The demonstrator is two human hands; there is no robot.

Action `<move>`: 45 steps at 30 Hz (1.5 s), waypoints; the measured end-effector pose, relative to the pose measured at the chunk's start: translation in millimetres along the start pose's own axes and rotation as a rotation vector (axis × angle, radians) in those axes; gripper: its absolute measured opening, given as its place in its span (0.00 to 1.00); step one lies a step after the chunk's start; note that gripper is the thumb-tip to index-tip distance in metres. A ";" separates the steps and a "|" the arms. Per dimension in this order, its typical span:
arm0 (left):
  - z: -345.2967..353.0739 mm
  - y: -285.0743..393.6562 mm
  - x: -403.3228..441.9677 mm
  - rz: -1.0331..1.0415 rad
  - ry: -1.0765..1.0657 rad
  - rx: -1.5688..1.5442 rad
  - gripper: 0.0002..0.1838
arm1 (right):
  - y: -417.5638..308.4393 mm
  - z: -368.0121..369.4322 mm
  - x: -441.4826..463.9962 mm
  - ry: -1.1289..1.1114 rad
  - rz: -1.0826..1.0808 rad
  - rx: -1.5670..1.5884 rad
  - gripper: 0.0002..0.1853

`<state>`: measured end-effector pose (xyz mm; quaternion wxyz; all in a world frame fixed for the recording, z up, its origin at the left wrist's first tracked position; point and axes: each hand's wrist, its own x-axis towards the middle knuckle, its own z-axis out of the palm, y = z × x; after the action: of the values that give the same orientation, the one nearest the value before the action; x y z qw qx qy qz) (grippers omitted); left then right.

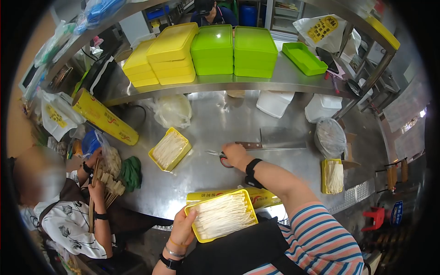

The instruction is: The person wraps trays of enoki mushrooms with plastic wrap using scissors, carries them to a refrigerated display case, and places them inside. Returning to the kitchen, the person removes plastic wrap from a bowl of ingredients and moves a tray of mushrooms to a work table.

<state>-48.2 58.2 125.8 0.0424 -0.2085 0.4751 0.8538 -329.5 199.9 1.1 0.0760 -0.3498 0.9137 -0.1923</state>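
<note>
In my left hand (183, 228) is a yellow tray (197, 233) filled with enoki mushrooms (224, 215), held by its left edge close to my apron. My right hand (237, 155) reaches over the steel table, fingers closed at the handles of the scissors (223, 160); their blades point left. Just beyond that hand lies a cleaver (282, 136) with a wooden handle. A second yellow tray of enoki (169, 149) rests at the left, and another yellow tray (333, 176) with enoki stands at the right edge. A yellow roll of film (266, 198) lies behind my tray.
Yellow lidded boxes (172, 43) and green ones (255, 48) stand on the raised shelf (220, 84). Another film roll (105, 117) leans at left. White containers (275, 103) sit beneath the shelf. A co-worker (75, 215) at left holds skewers (112, 188); another person is beyond the shelf.
</note>
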 end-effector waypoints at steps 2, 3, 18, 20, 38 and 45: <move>0.1 -0.3 1.4 0.005 0.015 -0.001 0.19 | 7.4 20.9 7.1 0.025 -0.098 -0.158 0.17; 0.9 0.5 3.4 0.010 0.026 -0.002 0.19 | 8.3 15.1 3.0 0.031 -0.092 -0.159 0.17; 25.0 53.0 65.7 0.042 -0.132 -0.028 0.25 | 33.0 -197.3 -215.4 0.094 0.255 0.871 0.16; 31.0 57.4 73.8 0.084 -0.162 -0.039 0.25 | 26.4 -204.3 -232.6 0.134 0.255 0.579 0.16; 37.5 77.1 105.0 0.043 -0.305 -0.007 0.26 | 10.4 -181.8 -254.9 0.001 -0.154 -0.168 0.22; 36.6 79.7 105.9 0.052 -0.293 0.008 0.25 | 13.5 -147.9 -227.3 -0.083 -0.341 -0.161 0.18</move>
<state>-177.6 31.8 163.9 0.0902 -0.0690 0.4723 0.8741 -209.1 405.1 131.9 0.0516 -0.5121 0.8498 -0.1139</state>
